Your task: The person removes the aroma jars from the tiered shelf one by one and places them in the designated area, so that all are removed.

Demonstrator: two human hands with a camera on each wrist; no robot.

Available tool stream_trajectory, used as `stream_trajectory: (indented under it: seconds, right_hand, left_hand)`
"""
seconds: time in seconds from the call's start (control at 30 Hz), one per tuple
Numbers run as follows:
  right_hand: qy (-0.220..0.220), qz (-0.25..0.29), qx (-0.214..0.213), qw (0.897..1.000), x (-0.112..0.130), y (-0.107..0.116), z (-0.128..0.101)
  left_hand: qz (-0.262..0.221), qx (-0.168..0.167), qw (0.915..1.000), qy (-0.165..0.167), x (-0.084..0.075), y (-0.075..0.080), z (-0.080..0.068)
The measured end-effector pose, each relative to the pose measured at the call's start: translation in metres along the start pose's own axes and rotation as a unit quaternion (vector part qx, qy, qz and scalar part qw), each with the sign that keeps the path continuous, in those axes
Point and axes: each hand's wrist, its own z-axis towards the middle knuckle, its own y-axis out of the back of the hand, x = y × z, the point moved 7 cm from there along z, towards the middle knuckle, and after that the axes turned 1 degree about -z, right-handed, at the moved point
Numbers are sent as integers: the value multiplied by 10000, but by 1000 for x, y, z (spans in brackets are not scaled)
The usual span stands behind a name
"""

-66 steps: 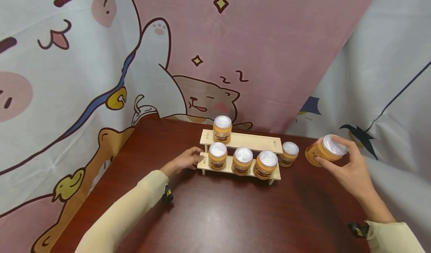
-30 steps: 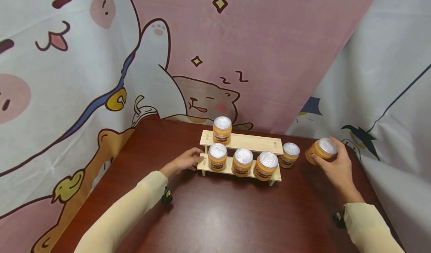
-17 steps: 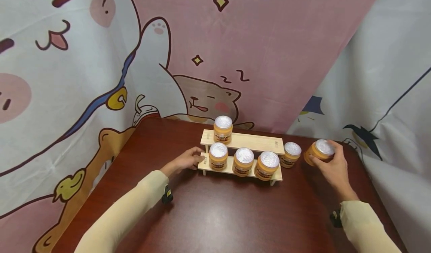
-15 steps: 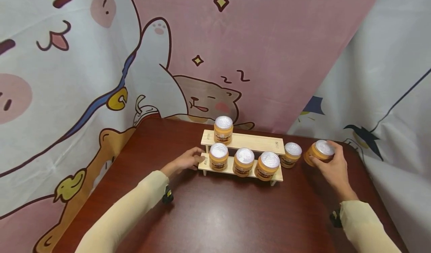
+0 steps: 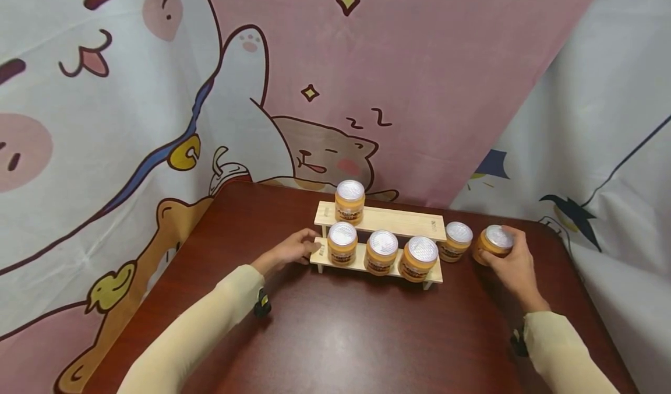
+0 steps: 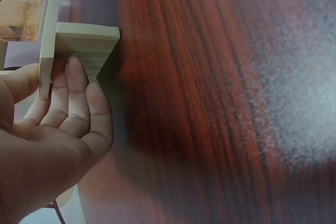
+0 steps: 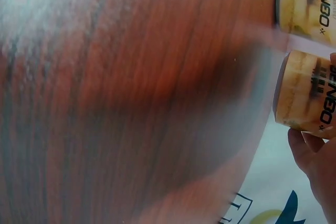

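A two-step wooden rack stands on the table, with one jar on its upper step. On the lower step sit three more orange jars with silvery lids, the rightmost jar near its right end. My left hand pinches the lower step's left end, thumb above and fingers beneath, as the left wrist view shows. My right hand grips another jar, slightly tilted; whether its base touches the table I cannot tell. Close to its left, a loose jar stands by the rack's right end.
The dark reddish-brown table reflects light in front of the rack. A cartoon-printed cloth hangs close behind the table and along both sides.
My right hand has brought its jar left and down, beside the loose jar, and it is less tilted than before. My left hand stays on the rack, and the jars there have not moved.
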Motion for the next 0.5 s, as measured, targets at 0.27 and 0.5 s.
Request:
stream_trajectory:
  seconds: [0.27,0.5]
  right_hand:
    - [114,-8,-6,9999,-2,-6,0]
    - [147,-76,33,9999,-4,-7,-1]
  left_hand:
    - [-2,-25,10000,-78,-1,0,0]
    - [-3,6,10000,-59,-1,0,0]
